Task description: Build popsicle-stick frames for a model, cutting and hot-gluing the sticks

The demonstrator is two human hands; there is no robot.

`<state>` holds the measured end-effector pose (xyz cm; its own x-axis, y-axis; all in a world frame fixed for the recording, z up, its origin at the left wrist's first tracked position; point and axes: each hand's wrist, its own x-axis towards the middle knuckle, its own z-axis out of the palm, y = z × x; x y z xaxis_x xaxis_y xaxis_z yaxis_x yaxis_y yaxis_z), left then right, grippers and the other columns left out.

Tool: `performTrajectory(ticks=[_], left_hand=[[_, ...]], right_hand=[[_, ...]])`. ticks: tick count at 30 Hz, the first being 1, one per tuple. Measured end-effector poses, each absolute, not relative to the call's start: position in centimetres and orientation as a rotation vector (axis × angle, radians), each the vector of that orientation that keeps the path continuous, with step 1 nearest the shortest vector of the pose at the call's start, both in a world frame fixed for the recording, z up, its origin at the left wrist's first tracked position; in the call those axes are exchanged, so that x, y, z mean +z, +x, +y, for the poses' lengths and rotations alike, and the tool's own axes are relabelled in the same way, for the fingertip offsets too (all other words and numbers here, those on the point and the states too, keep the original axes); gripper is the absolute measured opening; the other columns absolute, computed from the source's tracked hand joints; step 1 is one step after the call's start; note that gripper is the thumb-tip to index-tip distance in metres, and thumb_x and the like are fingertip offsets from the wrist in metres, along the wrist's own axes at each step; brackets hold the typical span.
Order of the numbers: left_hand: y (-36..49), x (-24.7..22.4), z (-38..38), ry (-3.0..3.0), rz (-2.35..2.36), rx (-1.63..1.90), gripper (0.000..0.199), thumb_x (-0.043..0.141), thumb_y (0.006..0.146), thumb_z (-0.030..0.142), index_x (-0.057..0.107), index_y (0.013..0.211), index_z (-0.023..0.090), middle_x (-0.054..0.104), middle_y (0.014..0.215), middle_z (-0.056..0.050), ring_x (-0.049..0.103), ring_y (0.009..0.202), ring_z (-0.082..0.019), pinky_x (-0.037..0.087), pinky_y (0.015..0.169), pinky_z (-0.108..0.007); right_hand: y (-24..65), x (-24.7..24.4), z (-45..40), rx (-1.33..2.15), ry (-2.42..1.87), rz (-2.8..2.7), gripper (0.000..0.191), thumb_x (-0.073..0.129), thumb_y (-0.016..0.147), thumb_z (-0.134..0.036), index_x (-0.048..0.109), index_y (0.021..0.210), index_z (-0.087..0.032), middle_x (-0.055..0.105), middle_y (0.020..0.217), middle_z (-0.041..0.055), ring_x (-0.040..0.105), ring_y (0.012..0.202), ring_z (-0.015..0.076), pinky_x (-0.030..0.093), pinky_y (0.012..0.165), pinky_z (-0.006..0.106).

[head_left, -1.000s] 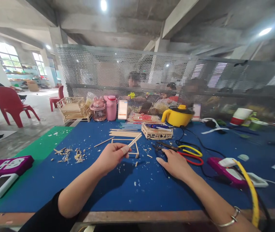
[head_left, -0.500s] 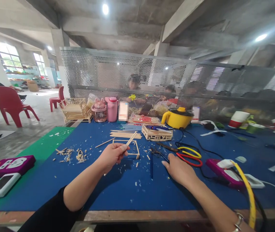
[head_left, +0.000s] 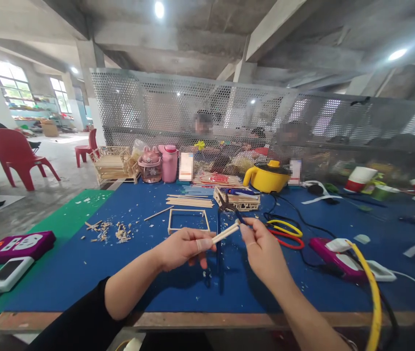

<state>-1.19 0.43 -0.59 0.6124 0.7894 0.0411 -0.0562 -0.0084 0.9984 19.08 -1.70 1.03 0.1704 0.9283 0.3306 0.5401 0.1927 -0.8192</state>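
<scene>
from a distance, through the head camera, i am looking down at a blue work mat with both bare hands reaching in over it. my left hand is closing its thumb and fingers on a pair of thin wooden sticks, which are lying side by side and pointing up towards the right. my right hand is gripping one handle of the blue-handled pliers; the other handle is hanging free, slanting down behind the sticks. the hands are working near each other, and i cannot tell whether the right fingertips are touching the stick ends. beyond the left hand, a rectangular stick frame is resting on the mat, with loose sticks lying behind it and wood scraps scattering to the left. a small openwork wooden box is sitting just beyond the pliers, and scissors with yellow and red handles are lying beside the right hand. as i am judging it, the wide-open pliers are risking a slip, since only one handle is being held; the loose one could be swinging into the sticks or knocking the frame. the paired sticks could be sliding out of line if the left pinch is loosening, and fingertips so near the tool could be getting nipped.
</scene>
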Motion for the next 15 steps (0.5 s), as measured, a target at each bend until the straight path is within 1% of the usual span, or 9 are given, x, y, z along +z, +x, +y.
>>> performTrajectory(ticks=[3, 4, 5, 7, 8, 9, 11, 13, 15], left_hand=[[-1.4, -0.6, 0.5, 1.496, 0.683, 0.778, 0.039, 0.06, 0.077, 0.051, 0.066, 0.081, 0.013, 0.05, 0.05, 0.003, 0.042, 0.044, -0.007, 0.03, 0.044, -0.019], [-1.5, -0.6, 0.5, 1.5, 0.699, 0.804, 0.04, 0.059, 0.077, 0.052, 0.066, 0.081, 0.013, 0.047, 0.049, 0.004, 0.041, 0.044, -0.007, 0.029, 0.045, -0.019], [-1.5, -0.6, 0.5, 1.502, 0.716, 0.829, 0.041, 0.059, 0.077, 0.052, 0.066, 0.081, 0.012, 0.045, 0.049, 0.005, 0.039, 0.044, -0.007, 0.028, 0.044, -0.019], [-1.4, -0.5, 0.4, 1.542, 0.757, 0.884, 0.042, 0.056, 0.079, 0.053, 0.066, 0.082, 0.012, 0.042, 0.049, 0.005, 0.036, 0.044, -0.007, 0.027, 0.045, -0.019], [-1.3, -0.5, 0.3, 1.601, 0.78, 0.921, 0.041, 0.054, 0.081, 0.051, 0.067, 0.083, 0.012, 0.044, 0.05, 0.005, 0.037, 0.046, -0.007, 0.029, 0.046, -0.02], [-1.1, -0.5, 0.1, 1.683, 0.799, 0.964, 0.039, 0.052, 0.083, 0.048, 0.068, 0.084, 0.013, 0.048, 0.054, 0.003, 0.04, 0.05, -0.008, 0.032, 0.049, -0.02], [-0.6, -0.5, -0.4, 1.857, 0.825, 1.058, 0.035, 0.049, 0.086, 0.042, 0.069, 0.085, 0.013, 0.058, 0.066, -0.001, 0.048, 0.061, -0.011, 0.038, 0.059, -0.022], [-0.2, -0.6, -0.7, 1.932, 0.824, 1.119, 0.033, 0.048, 0.088, 0.038, 0.07, 0.086, 0.013, 0.064, 0.078, -0.003, 0.051, 0.071, -0.013, 0.04, 0.067, -0.023], [0.0, -0.6, -0.7, 1.861, 0.842, 1.126, 0.034, 0.048, 0.087, 0.039, 0.07, 0.087, 0.013, 0.063, 0.074, -0.003, 0.051, 0.067, -0.013, 0.04, 0.064, -0.022]], right_hand=[[16.9, 0.7, -2.0, 0.984, -1.242, -1.157, 0.026, 0.06, 0.075, -0.045, 0.054, 0.086, -0.022, 0.041, 0.05, -0.0095, 0.034, 0.039, 0.0079, 0.024, 0.037, 0.019], [16.4, 0.6, -2.0, 1.101, -1.168, -1.047, 0.026, 0.065, 0.071, -0.043, 0.053, 0.082, -0.022, 0.039, 0.049, -0.0106, 0.032, 0.038, 0.0062, 0.022, 0.035, 0.017], [16.0, 0.5, -2.1, 1.185, -1.096, -0.951, 0.028, 0.071, 0.066, -0.039, 0.053, 0.077, -0.021, 0.041, 0.05, -0.0106, 0.034, 0.039, 0.0051, 0.025, 0.036, 0.016], [15.3, 0.3, -2.4, 1.29, -0.952, -0.818, 0.032, 0.079, 0.057, -0.029, 0.05, 0.068, -0.02, 0.053, 0.061, -0.0077, 0.05, 0.052, 0.0063, 0.041, 0.048, 0.016], [14.9, 0.2, -2.6, 1.34, -0.887, -0.781, 0.033, 0.081, 0.054, -0.025, 0.05, 0.065, -0.02, 0.058, 0.069, -0.0058, 0.057, 0.063, 0.0089, 0.047, 0.059, 0.02], [14.5, 0.1, -2.7, 1.387, -0.828, -0.759, 0.033, 0.081, 0.053, -0.024, 0.051, 0.065, -0.02, 0.062, 0.077, -0.004, 0.061, 0.074, 0.0122, 0.05, 0.07, 0.024], [13.8, -0.1, -3.0, 1.451, -0.724, -0.75, 0.029, 0.079, 0.057, -0.022, 0.054, 0.072, -0.022, 0.066, 0.087, -0.0013, 0.062, 0.09, 0.0175, 0.048, 0.084, 0.032], [13.3, -0.1, -3.0, 1.478, -0.642, -0.766, 0.028, 0.076, 0.059, -0.02, 0.057, 0.081, -0.023, 0.067, 0.094, 0.0009, 0.06, 0.101, 0.0207, 0.045, 0.091, 0.036], [13.5, -0.1, -2.7, 1.488, -0.583, -0.816, 0.029, 0.071, 0.059, -0.016, 0.058, 0.084, -0.024, 0.067, 0.099, 0.0023, 0.058, 0.106, 0.0235, 0.045, 0.093, 0.041]])
